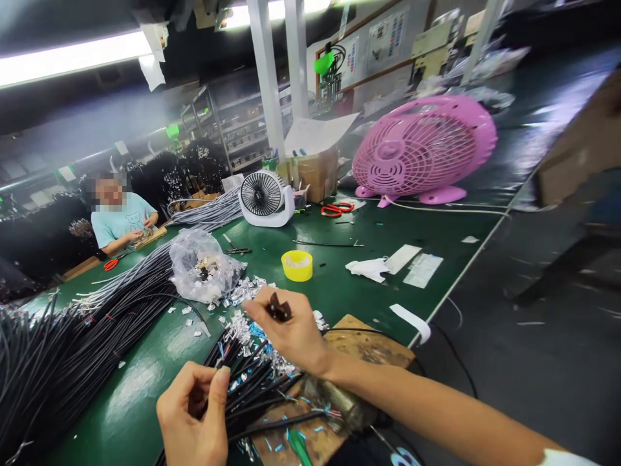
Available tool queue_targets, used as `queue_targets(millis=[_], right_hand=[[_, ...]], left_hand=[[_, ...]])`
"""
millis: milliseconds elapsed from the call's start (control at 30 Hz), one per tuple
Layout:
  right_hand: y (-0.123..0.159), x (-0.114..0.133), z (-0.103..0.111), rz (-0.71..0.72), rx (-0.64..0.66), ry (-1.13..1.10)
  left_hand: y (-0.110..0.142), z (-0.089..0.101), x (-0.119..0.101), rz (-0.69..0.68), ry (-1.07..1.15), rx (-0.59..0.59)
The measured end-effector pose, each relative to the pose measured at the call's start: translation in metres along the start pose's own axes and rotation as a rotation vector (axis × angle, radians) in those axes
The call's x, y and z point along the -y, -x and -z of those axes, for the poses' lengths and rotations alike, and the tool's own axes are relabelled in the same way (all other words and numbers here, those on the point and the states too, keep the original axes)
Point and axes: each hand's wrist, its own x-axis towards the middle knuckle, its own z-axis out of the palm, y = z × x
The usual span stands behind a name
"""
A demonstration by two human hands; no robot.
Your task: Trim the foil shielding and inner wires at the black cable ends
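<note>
My left hand (196,414) is closed, thumb and forefinger pinching the end of a black cable (220,364) whose thin red and blue wires stick out at the tip. Just up and to the right is my right hand (291,330), curled round a dark brown piece (279,308) whose kind I cannot make out. Below the hands lies a bunch of black cables (252,395), some with stripped coloured ends. Shiny foil scraps (240,327) are strewn behind them. A worn wooden board (359,340) is under my right forearm, and a green-handled tool (299,446) is at the bottom edge.
Long black cables (97,343) cover the left of the green table. A plastic bag of scraps (201,268), a yellow tape roll (297,266), a white fan (266,200), red-handled scissors (337,209) and a pink fan (422,152) stand beyond. A person (123,217) sits far left.
</note>
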Motion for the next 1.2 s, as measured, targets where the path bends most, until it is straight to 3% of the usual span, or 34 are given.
queue_targets(millis=[133, 200, 367, 833, 967, 1133, 1200], right_hand=[[0.0, -0.001, -0.001, 0.037, 0.245, -0.116], [0.002, -0.001, -0.002, 0.064, 0.296, -0.16], [0.008, -0.004, -0.003, 0.158, 0.311, -0.225], [0.007, 0.002, 0.0, 0.111, 0.379, -0.21], [0.005, -0.002, 0.0, -0.077, 0.495, -0.318], [0.004, -0.01, -0.002, -0.54, 0.709, -0.581], [0.004, -0.011, -0.002, -0.622, 0.76, -0.625]], left_hand=[[0.0, 0.001, 0.001, -0.027, 0.01, -0.04], [0.0, 0.0, 0.002, -0.042, 0.002, -0.062], [0.002, -0.004, 0.002, -0.082, -0.021, -0.089], [0.002, -0.012, 0.001, -0.151, -0.024, -0.094], [0.002, -0.011, 0.001, -0.168, -0.038, -0.088], [0.002, -0.008, 0.001, -0.194, -0.033, -0.043], [0.002, -0.007, 0.001, -0.202, -0.027, -0.019]])
